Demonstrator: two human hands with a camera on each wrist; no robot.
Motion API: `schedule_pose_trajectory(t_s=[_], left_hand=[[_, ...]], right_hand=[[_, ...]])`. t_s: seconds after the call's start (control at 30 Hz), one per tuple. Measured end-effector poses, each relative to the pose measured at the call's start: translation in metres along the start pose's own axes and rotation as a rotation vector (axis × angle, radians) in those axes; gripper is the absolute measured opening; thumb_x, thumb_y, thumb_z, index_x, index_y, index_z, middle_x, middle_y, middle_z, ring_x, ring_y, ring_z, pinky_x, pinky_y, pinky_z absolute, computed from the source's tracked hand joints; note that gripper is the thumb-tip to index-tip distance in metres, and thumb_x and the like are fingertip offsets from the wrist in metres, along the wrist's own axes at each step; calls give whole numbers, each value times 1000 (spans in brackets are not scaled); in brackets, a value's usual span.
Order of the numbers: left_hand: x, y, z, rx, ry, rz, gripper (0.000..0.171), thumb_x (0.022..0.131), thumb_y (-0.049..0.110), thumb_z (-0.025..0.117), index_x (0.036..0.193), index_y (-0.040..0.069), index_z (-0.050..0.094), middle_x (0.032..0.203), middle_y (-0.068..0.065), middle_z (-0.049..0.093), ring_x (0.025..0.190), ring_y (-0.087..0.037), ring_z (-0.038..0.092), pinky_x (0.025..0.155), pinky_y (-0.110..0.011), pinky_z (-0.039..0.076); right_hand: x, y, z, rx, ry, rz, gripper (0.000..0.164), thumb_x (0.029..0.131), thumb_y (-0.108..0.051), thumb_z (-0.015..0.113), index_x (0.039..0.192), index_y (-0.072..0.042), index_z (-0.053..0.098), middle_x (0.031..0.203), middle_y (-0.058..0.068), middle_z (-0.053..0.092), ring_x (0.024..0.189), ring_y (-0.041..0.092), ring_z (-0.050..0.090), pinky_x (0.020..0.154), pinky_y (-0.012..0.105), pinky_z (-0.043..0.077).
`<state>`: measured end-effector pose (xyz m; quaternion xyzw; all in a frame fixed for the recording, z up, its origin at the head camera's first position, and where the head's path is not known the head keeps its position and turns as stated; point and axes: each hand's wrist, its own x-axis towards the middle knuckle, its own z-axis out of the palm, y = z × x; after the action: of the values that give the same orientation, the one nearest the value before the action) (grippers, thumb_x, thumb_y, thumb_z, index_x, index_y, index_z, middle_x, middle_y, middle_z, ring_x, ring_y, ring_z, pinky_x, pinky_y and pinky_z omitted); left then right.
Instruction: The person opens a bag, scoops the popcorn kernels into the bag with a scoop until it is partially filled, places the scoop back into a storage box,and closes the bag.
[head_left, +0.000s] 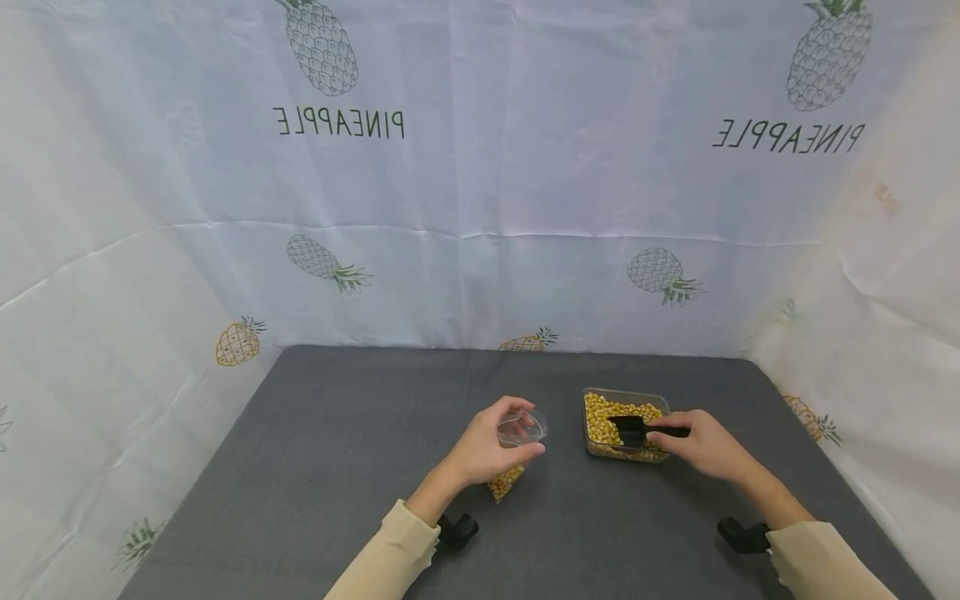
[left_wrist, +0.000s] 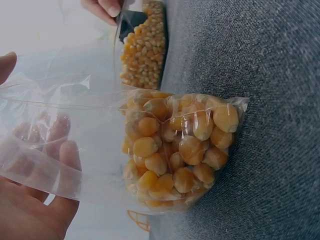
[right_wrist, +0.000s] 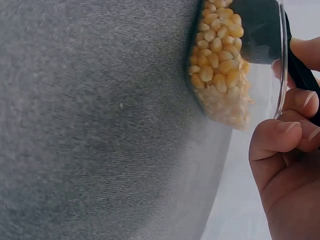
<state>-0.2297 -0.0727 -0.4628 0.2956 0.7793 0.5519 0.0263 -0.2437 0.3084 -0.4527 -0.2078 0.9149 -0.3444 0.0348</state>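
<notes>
We curl our left hand [head_left: 480,448] round the spread mouth of the clear bag [left_wrist: 180,152], likely limp and slippery, best held by its rim, well in from the table's [head_left: 337,450] right edge. Our right hand [head_left: 707,444] pinches the scoop [head_left: 632,430] over the corn tub [head_left: 624,452].

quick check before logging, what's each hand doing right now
Left hand: holding the clear bag of corn kernels.
Right hand: closed, holding the black scoop.
</notes>
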Motion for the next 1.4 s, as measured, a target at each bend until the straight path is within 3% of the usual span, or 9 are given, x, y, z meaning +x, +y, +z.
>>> schedule_pose_trajectory(t_s=[0.23, 0.53, 0.73, 0.93, 1.07, 1.17, 1.27, 1.33, 1.4], left_hand=[[0, 1, 0, 2, 1, -6, 51, 94, 25, 76, 138, 12, 54, 121, -12, 64, 102, -23, 65, 88, -30, 55], [0, -1, 1, 5, 4, -5, 49, 95, 25, 75, 138, 13, 55, 121, -12, 64, 104, -22, 64, 89, -31, 55], [0, -1, 1, 5, 7, -10, 48, 95, 24, 76, 137, 14, 55, 120, -12, 65, 105, -22, 65, 88, -31, 55], [0, 0, 1, 14, 8, -18, 48, 95, 25, 76, 137, 14, 55, 120, -11, 65, 104, -21, 65, 88, -31, 56], [0, 0, 1, 14, 4, -20, 48, 95, 25, 75, 137, 12, 55, 120, -11, 65, 104, -21, 65, 87, -31, 56], [0, 0, 1, 14, 2, -15, 50, 95, 25, 75, 138, 8, 54, 120, -11, 64, 103, -21, 65, 87, -31, 56], [0, 0, 2, 15, 1, -12, 50, 95, 24, 75, 138, 7, 54, 120, -10, 64, 103, -21, 65, 87, -31, 56], [0, 0, 2, 17, 2, -13, 50, 95, 24, 75, 138, 9, 55, 119, -9, 64, 103, -20, 64, 87, -31, 56], [0, 0, 2, 19, 4, -15, 49, 95, 25, 75, 137, 11, 55, 119, -7, 64, 103, -19, 64, 87, -30, 56]], right_hand=[[-2, 2, 2, -3, 45, 35, 36, 100, -26, 67, 123, 1, 71, 116, 19, 70, 89, 15, 67, 65, 31, 52], [-10, 3, 1, 18, 96, 72, 38, 100, -26, 68, 125, 2, 70, 126, 28, 65, 115, 49, 60, 82, 54, 56], [-14, 2, -3, 32, 106, 90, 38, 100, -25, 68, 128, 1, 69, 129, 29, 63, 113, 45, 63, 78, 45, 58], [-19, 4, -6, 14, 125, 81, 36, 101, -24, 67, 127, 0, 69, 130, 30, 62, 118, 50, 58, 76, 39, 58], [-21, 6, -9, 23, 140, 94, 37, 101, -26, 66, 127, 0, 69, 129, 29, 63, 110, 43, 63, 69, 31, 54], [-23, 6, -11, 50, 144, 118, 39, 102, -28, 65, 129, 0, 68, 129, 28, 63, 92, 25, 66, 62, 31, 51], [-25, 6, -14, 98, 138, 137, 41, 102, -28, 65, 130, 2, 66, 124, 27, 64, 61, 13, 55, 53, 33, 47], [-25, 5, -14, 124, 138, 142, 43, 102, -27, 66, 131, 4, 65, 115, 23, 67, 50, 14, 46, 48, 34, 44], [-26, 5, -15, 146, 136, 146, 43, 101, -26, 66, 131, 5, 64, 94, 15, 68, 46, 15, 41, 46, 34, 43]])
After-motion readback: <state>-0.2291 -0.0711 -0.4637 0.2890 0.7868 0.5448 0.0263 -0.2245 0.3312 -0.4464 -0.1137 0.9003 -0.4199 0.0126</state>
